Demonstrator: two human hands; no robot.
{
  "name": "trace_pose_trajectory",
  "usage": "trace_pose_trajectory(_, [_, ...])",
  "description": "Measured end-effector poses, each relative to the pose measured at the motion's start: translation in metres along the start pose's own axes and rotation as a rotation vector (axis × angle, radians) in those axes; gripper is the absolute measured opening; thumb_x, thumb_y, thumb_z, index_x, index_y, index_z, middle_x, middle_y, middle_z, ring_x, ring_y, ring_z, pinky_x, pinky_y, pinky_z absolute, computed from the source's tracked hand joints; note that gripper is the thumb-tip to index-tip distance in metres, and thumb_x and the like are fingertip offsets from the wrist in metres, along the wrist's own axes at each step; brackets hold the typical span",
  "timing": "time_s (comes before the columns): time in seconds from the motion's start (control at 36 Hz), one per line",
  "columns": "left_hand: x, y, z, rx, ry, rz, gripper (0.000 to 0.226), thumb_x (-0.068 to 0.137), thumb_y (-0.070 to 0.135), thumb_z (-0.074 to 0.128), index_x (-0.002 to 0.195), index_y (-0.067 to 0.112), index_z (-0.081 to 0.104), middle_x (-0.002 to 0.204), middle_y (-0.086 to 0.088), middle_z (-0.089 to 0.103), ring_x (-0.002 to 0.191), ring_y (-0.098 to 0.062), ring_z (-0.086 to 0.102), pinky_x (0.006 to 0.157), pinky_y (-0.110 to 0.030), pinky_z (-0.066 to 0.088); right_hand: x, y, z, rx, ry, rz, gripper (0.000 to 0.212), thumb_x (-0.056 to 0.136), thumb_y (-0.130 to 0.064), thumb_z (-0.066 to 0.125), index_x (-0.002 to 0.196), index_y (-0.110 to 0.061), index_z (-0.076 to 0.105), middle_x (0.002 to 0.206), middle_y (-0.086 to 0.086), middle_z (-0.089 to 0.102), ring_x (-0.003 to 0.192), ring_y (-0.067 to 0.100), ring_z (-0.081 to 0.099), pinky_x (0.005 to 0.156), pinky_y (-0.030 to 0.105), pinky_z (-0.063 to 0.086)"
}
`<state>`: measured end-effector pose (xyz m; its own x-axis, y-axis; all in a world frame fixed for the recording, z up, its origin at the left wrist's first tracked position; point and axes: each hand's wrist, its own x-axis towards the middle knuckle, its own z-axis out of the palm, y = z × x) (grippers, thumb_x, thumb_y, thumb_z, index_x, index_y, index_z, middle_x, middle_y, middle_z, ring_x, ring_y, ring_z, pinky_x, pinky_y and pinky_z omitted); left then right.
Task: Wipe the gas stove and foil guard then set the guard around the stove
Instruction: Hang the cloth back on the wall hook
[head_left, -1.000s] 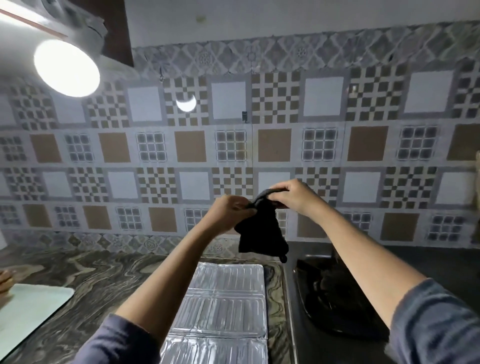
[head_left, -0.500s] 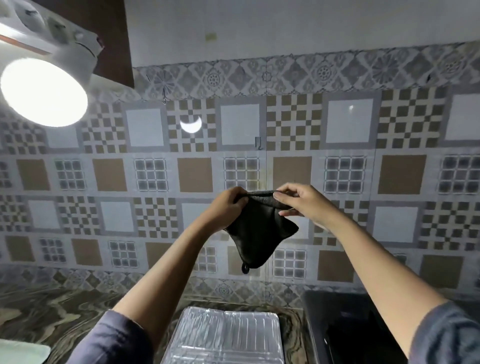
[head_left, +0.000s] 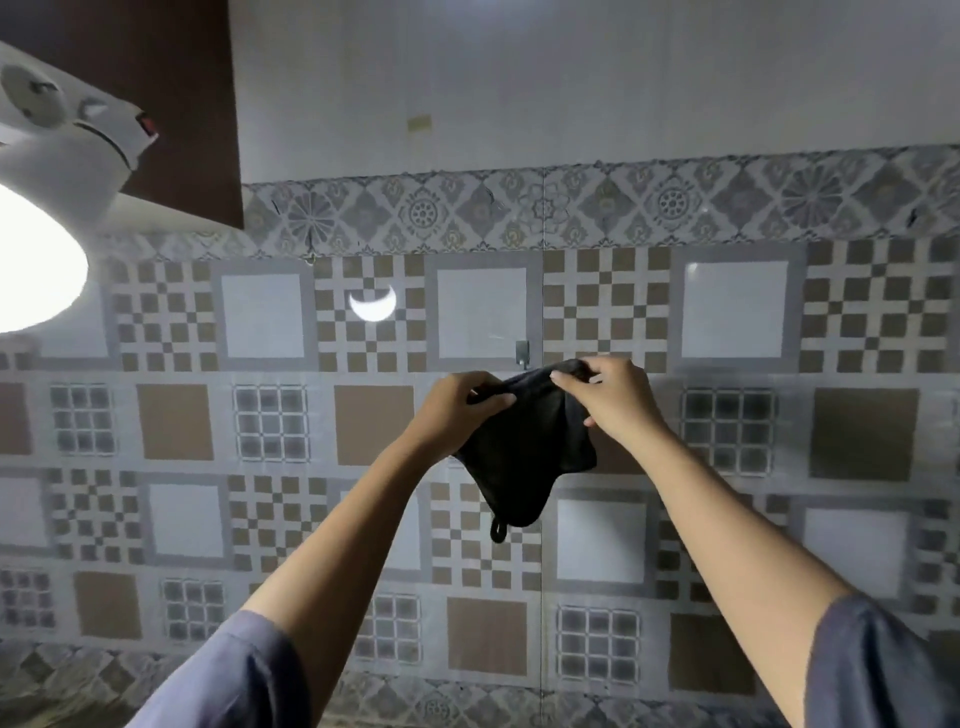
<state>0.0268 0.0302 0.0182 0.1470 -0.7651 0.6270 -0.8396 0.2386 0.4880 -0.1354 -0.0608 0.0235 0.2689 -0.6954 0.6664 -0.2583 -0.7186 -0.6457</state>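
Observation:
A black cloth (head_left: 524, 457) hangs in front of the tiled wall, held up by its top edge. My left hand (head_left: 457, 408) pinches the cloth's left top corner. The right top corner is gripped by my right hand (head_left: 613, 400), just below a small metal wall hook (head_left: 522, 351). A small loop dangles from the cloth's lowest corner. The stove and the foil guard are out of view.
The patterned tile wall (head_left: 260, 415) fills the view. A bright round lamp (head_left: 31, 270) glares at the left under a white fixture (head_left: 72, 130). A dark cabinet (head_left: 171, 98) hangs above it. A strip of counter shows at the bottom left.
Both hands have lifted the cloth higher toward the wall hook. My view has tilted up, so the foil guard and stove have dropped out of sight.

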Motion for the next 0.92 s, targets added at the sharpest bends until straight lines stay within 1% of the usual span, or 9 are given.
trace_pose_trajectory(0.08, [0.019,-0.004,0.004,0.016,0.142,0.049,0.022,0.089,0.021,0.06,0.104,0.008,0.068,0.099,-0.009,0.069,0.083,-0.014,0.058,0.069,-0.013,0.045,0.016,0.002,0.01,-0.155,0.154,-0.084,0.032,0.083,-0.027,0.066,0.064,-0.003,0.057,0.057,0.002,0.052,0.06,0.023,0.05,0.049,0.026,0.033])
trace_pose_trajectory(0.19, [0.042,-0.01,0.012,0.026,0.306,0.06,0.018,0.087,0.015,0.062,0.101,0.007,0.07,0.099,-0.009,0.071,0.082,-0.012,0.057,0.065,-0.012,0.041,0.034,-0.002,0.026,0.099,0.232,0.003,0.012,0.083,-0.014,0.068,0.083,-0.01,0.057,0.075,0.001,0.058,0.053,0.018,0.059,0.045,0.025,0.052])
trace_pose_trajectory(0.28, [0.055,-0.015,0.016,0.025,0.376,0.033,0.017,0.087,0.014,0.06,0.1,0.006,0.07,0.098,-0.01,0.071,0.08,-0.014,0.056,0.072,-0.022,0.044,0.047,-0.001,0.037,0.305,0.256,0.069,0.022,0.083,-0.004,0.066,0.087,-0.012,0.046,0.081,-0.002,0.051,0.054,0.009,0.059,0.058,0.034,0.06])
trace_pose_trajectory(0.33, [0.061,-0.02,0.018,0.033,0.412,0.023,0.018,0.088,0.014,0.06,0.101,0.006,0.069,0.099,-0.011,0.071,0.081,-0.016,0.057,0.075,-0.024,0.046,0.054,0.002,0.043,0.223,0.291,0.012,0.022,0.081,-0.002,0.066,0.085,-0.013,0.046,0.079,-0.002,0.053,0.065,0.013,0.062,0.069,0.041,0.059])
trace_pose_trajectory(0.42, [0.066,-0.03,0.023,0.089,0.451,0.018,0.022,0.088,0.015,0.059,0.107,0.007,0.069,0.104,-0.012,0.068,0.092,-0.022,0.059,0.078,-0.022,0.041,0.056,0.008,0.051,0.092,0.29,-0.118,0.017,0.082,-0.003,0.064,0.083,-0.013,0.05,0.084,0.006,0.06,0.079,0.022,0.061,0.069,0.031,0.052])
trace_pose_trajectory(0.53, [0.066,-0.04,0.033,0.091,0.484,0.004,0.023,0.087,0.014,0.059,0.107,0.007,0.068,0.102,-0.013,0.063,0.097,-0.027,0.056,0.081,-0.026,0.042,0.052,0.019,0.061,-0.029,0.287,-0.255,0.006,0.083,-0.007,0.063,0.088,-0.006,0.06,0.088,0.01,0.065,0.079,0.02,0.059,0.069,0.026,0.047])
trace_pose_trajectory(0.67, [0.065,-0.047,0.047,0.084,0.53,-0.005,0.019,0.089,0.015,0.056,0.103,0.007,0.065,0.102,-0.011,0.062,0.098,-0.027,0.055,0.086,-0.037,0.048,0.045,0.025,0.068,-0.123,0.271,-0.302,0.016,0.086,-0.014,0.062,0.097,-0.002,0.064,0.102,0.011,0.059,0.082,0.011,0.048,0.071,0.021,0.039])
trace_pose_trajectory(0.78, [0.061,-0.05,0.057,0.08,0.555,0.031,0.018,0.09,0.011,0.051,0.105,0.007,0.063,0.106,-0.01,0.059,0.1,-0.026,0.053,0.087,-0.037,0.047,0.044,0.027,0.069,-0.175,0.259,-0.323,0.026,0.091,-0.027,0.055,0.093,-0.003,0.063,0.101,0.011,0.059,0.083,0.02,0.055,0.07,0.027,0.043])
trace_pose_trajectory(0.92, [0.055,-0.051,0.068,0.035,0.553,0.109,0.027,0.092,0.008,0.049,0.117,0.01,0.058,0.116,-0.007,0.057,0.107,-0.022,0.052,0.091,-0.031,0.046,0.048,0.028,0.066,-0.24,0.307,-0.316,0.018,0.091,-0.02,0.055,0.092,-0.004,0.062,0.099,0.011,0.061,0.091,0.027,0.057,0.076,0.035,0.047])
